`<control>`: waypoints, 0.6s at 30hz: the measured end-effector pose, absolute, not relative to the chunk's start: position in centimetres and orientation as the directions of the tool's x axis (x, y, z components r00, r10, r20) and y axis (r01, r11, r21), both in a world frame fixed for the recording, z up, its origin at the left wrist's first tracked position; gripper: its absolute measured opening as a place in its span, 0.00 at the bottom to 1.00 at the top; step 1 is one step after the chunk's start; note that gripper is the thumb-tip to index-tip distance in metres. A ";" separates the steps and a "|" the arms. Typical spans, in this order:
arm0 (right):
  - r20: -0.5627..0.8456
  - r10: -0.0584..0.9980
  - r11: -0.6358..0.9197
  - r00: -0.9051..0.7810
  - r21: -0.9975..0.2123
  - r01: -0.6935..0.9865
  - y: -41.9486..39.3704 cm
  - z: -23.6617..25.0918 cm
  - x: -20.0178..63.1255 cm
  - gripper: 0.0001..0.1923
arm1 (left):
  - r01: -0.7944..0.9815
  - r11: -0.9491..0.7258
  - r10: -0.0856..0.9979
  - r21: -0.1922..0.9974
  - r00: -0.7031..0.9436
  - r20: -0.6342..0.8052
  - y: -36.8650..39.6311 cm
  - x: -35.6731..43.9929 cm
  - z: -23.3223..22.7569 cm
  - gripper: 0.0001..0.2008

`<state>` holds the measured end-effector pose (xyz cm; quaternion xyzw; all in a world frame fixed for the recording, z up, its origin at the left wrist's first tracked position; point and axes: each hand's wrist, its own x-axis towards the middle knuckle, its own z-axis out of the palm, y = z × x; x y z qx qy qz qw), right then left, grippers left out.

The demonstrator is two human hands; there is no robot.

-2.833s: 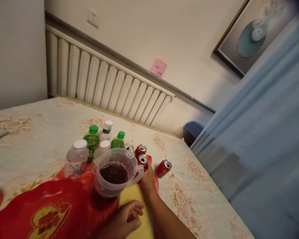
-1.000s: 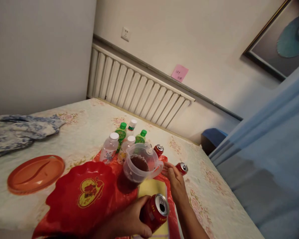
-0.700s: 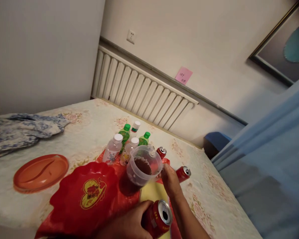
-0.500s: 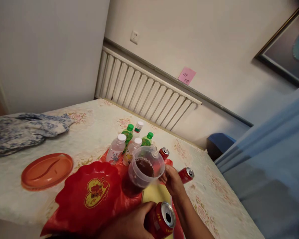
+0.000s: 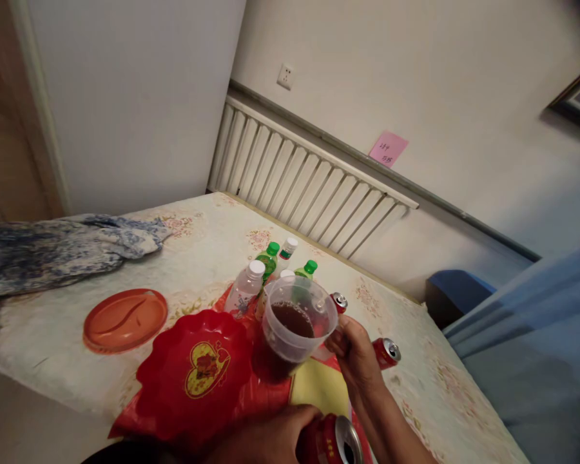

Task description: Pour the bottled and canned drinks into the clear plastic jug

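Observation:
My right hand [image 5: 356, 351] grips the side of a clear plastic pitcher [image 5: 274, 332], raised over the red plastic sheet and partly filled with dark brown liquid. Its handle is mostly hidden by my fingers. My left hand [image 5: 270, 435] is wrapped around an opened red soda can [image 5: 329, 439] at the bottom edge, its top turned toward the right. A yellow sheet [image 5: 319, 386] lies between the two hands. Left of the pitcher is a red scalloped tray [image 5: 167, 380] with a gold heart print.
Behind the pitcher stand clear bottles [image 5: 245, 289] and green-capped bottles [image 5: 269, 259]. Red cans [image 5: 386, 352] are beyond my right hand. An orange oval lid [image 5: 125, 322] and a patterned cloth [image 5: 77, 251] lie on the flowered tablecloth [image 5: 198, 222]. A radiator [image 5: 294, 180] runs along the wall.
The view has swung left, so everything sits farther right in it. The pitcher appears raised a little and covers more of the bottle behind it. Both hands keep their holds.

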<state>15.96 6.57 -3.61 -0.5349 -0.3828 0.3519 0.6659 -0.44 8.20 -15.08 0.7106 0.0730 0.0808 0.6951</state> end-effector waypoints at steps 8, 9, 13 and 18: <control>0.209 0.780 0.269 0.590 -0.963 -0.014 3.8 3.0 16.5 0.20 | 0.092 -0.147 0.199 0.985 0.978 -0.062 8.3 0.5 -14.9 0.41; 0.211 0.764 0.267 0.610 -0.964 -0.001 3.2 3.9 16.7 0.20 | 0.094 -0.144 0.193 0.985 0.979 -0.065 8.4 0.6 -14.8 0.42; 0.256 0.687 0.240 0.680 -0.963 0.121 0.1 7.3 17.8 0.20 | 0.070 -0.122 0.193 0.990 0.980 -0.045 8.8 0.6 -14.2 0.40; 0.260 0.582 0.153 0.771 -0.965 0.211 -4.4 9.9 19.3 0.19 | -0.017 -0.082 0.259 0.997 0.965 0.038 9.5 1.2 -14.1 0.39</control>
